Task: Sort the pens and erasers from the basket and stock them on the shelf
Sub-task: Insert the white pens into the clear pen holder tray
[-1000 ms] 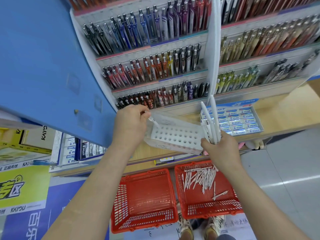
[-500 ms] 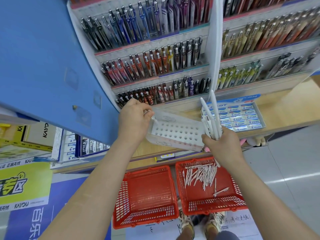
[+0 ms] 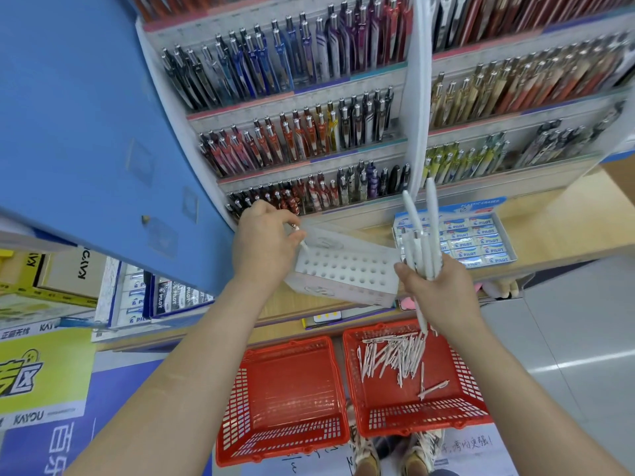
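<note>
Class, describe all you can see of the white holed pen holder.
The white pen holder is a plastic-looking block, its top pierced with rows of round holes, mostly empty; a translucent wall rises along its far edge. It sits on the wooden ledge. The left hand pinches a white pen into a left corner hole; the right hand, gripping a pen bundle, is by its right end.

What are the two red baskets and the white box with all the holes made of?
The left basket and the right basket look like hard moulded plastic: slotted lattice walls, even red colour, a slight shine. The white box is probably matte plastic too, with thin smooth walls and neat round holes, though I can't be sure.
</note>
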